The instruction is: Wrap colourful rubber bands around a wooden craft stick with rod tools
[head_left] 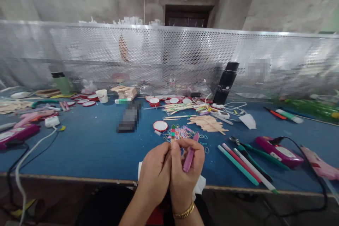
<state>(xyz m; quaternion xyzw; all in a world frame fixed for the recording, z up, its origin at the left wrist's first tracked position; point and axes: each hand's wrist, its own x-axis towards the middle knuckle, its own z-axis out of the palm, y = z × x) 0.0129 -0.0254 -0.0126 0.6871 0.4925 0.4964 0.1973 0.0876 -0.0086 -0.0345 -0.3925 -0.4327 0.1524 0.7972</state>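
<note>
Close together over the table's front edge, my left hand (156, 167) and my right hand (186, 162) both pinch a narrow wooden craft stick (173, 134). Its upper end shows green and red bands; the lower part is hidden by my fingers. A purple-pink marker (190, 157) is also tucked in the fingers of my right hand, slanting up to the right. Just beyond my hands lies a pile of small coloured rubber bands (182, 132). To its left is a small red-rimmed white drum (160, 126).
Plain craft sticks (208, 123) lie behind the bands, with coloured sticks (180, 107) further back. Markers (238, 164), green-handled pliers (254, 155) and a purple device (278, 151) lie right. A black bottle (226, 83) stands by the perforated metal screen (148, 46).
</note>
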